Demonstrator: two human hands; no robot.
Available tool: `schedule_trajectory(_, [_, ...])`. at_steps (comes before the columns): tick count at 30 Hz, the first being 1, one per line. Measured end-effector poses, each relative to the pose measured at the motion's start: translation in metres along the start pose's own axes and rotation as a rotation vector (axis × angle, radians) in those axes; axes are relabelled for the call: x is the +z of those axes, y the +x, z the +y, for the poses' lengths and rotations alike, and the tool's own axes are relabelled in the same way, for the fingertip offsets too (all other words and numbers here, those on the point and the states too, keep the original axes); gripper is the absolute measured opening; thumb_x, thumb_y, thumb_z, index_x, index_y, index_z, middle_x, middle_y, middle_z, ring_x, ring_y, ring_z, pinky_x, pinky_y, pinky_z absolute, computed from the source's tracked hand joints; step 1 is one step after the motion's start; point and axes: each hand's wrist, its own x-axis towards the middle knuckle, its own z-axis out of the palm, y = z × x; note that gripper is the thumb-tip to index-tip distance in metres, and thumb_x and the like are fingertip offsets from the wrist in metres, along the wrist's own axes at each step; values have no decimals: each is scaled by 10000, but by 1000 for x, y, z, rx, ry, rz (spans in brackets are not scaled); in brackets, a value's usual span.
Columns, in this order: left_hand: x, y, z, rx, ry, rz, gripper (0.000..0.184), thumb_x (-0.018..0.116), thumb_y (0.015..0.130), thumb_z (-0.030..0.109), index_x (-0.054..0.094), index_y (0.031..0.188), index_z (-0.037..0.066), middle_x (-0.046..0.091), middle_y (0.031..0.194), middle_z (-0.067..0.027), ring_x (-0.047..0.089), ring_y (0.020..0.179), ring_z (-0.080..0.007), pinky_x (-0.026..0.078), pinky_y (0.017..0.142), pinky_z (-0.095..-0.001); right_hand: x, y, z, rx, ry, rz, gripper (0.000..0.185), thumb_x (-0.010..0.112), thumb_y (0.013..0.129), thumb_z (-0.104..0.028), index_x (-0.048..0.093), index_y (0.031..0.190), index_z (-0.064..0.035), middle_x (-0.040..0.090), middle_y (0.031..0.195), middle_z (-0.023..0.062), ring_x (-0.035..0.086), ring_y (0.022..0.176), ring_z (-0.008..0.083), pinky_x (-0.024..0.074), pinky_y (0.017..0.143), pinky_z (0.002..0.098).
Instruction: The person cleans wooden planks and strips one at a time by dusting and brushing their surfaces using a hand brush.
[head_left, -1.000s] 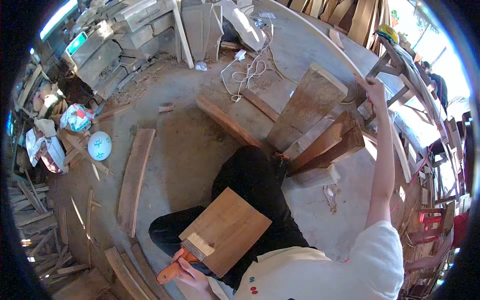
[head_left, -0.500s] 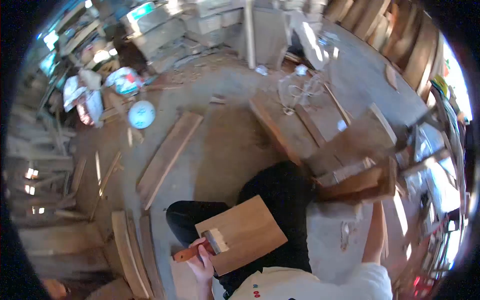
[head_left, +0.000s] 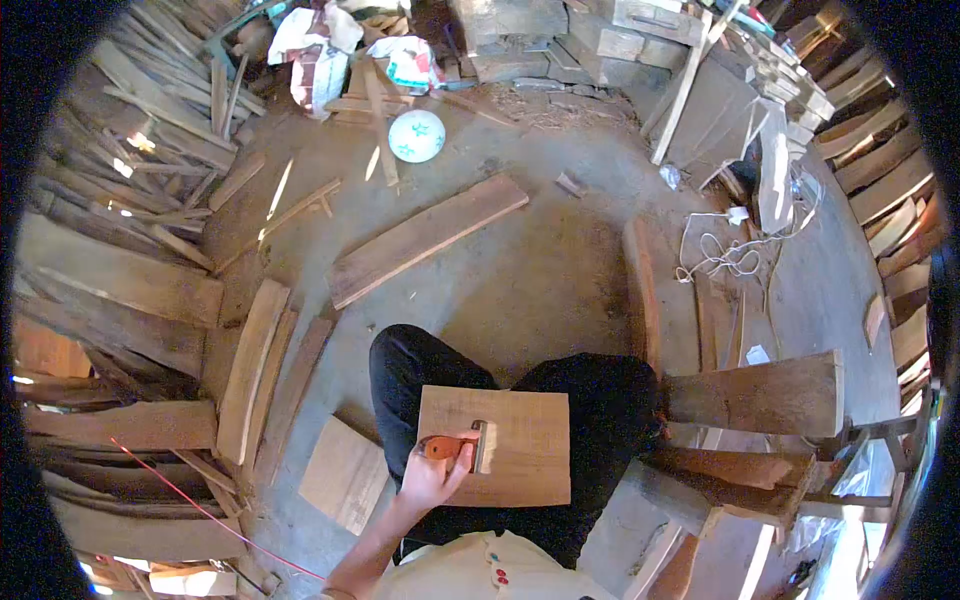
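Observation:
In the head view my left hand (head_left: 437, 482) is closed around the reddish handle of a flat paintbrush (head_left: 484, 447). The brush's pale bristles point right and lie over a rectangular wooden board (head_left: 530, 450); whether they press on it I cannot tell. That board rests across my lap, on my dark trousers (head_left: 590, 385). On the floor to the left of my knee lies another squarish wooden board (head_left: 345, 473). My right hand is outside the view.
A long plank (head_left: 430, 238) lies on the floor ahead, with a white ball (head_left: 416, 136) beyond it. Wooden offcuts (head_left: 755, 393) stand at my right, and a white cord (head_left: 725, 262) is coiled farther off. Stacked lumber (head_left: 130, 265) lines the left side.
My view has swung to the right and steadied. The board in my lap now appears squarer to me, with the brush still in my left hand. My right arm has gone out of sight.

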Motion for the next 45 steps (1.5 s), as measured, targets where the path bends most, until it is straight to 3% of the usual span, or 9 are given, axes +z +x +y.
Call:
schedule_trajectory(10, [15, -16, -24, -5, -36, 39, 119, 615, 828, 84, 599, 927, 20, 656, 894, -111, 615, 625, -262, 489, 563, -366, -125, -36, -56, 83, 218, 668, 367, 327, 996, -336, 576, 1064, -74, 557, 1000, 81, 527, 892, 209, 449, 763, 353])
schedule_trajectory(17, [24, 6, -42, -13, -36, 107, 221, 653, 852, 198, 594, 990, 37, 621, 715, -98, 601, 551, -189, 451, 493, -323, -230, -139, -289, -433, -96, 1320, 338, 364, 983, -331, 511, 951, -29, 454, 903, 90, 471, 827, 254, 420, 725, 366])
schedule_trajectory(18, [26, 6, -39, -121, -116, 39, 222, 655, 851, 208, 595, 989, 45, 621, 714, -103, 601, 547, -206, 456, 497, -331, -208, -134, -280, -817, 767, 1013, 434, 326, 916, -388, 371, 1147, -24, 411, 1045, 91, 435, 937, 216, 373, 869, 388])
schedule_trajectory(21, [10, 30, -11, -242, -304, -159, 244, 646, 851, 257, 592, 993, 66, 621, 726, -112, 623, 616, -270, 481, 545, -367, -124, -183, -377, -967, 788, 172, 718, 358, 847, -612, 502, 1139, 28, 516, 1098, 160, 490, 1021, 278, 422, 856, 406])
schedule_trajectory(23, [10, 39, -1, -6, -213, -96, 255, 635, 840, 269, 586, 982, 63, 620, 754, -128, 623, 712, -309, 496, 612, -395, -84, -244, -465, -1081, 662, -487, 912, 391, 776, -755, 536, 1179, 50, 534, 1169, 196, 476, 1108, 312, 414, 895, 441])
schedule_trajectory(26, [22, 24, 3, -31, -192, -119, 248, 634, 784, 203, 571, 963, 45, 596, 899, -154, 603, 790, -343, 487, 702, -439, -49, -322, -513, -1022, 879, -921, 625, 750, 697, -383, 571, 1202, -60, 519, 1024, 134, 480, 987, 313, 402, 865, 422])
schedule_trajectory(31, [11, -21, -23, -181, -34, 26, 310, 671, 752, 136, 548, 1007, 10, 594, 925, -153, 598, 839, -334, 481, 722, -432, -47, -346, -530, -1042, 825, -1084, 180, 584, 834, -23, 632, 1003, -59, 510, 965, 113, 502, 864, 244, 427, 760, 360])
schedule_trajectory(41, [13, 42, -149, -226, 403, 401, 249, 606, 839, 191, 560, 1045, 59, 552, 1067, -131, 507, 1021, -329, 397, 888, -431, -64, -339, -522, -1283, 700, -1260, 405, 666, 769, -11, 651, 1124, -206, 493, 884, 56, 521, 688, 177, 449, 618, 287])
schedule_trajectory(45, [64, 105, -183, 16, 737, 126, 343, 572, 822, 216, 558, 1135, 78, 530, 1143, -119, 473, 1099, -312, 327, 961, -516, -94, -367, -565, -1435, 836, -1532, 437, 645, 742, 30, 639, 1133, -164, 494, 837, 63, 516, 651, 174, 446, 590, 277])
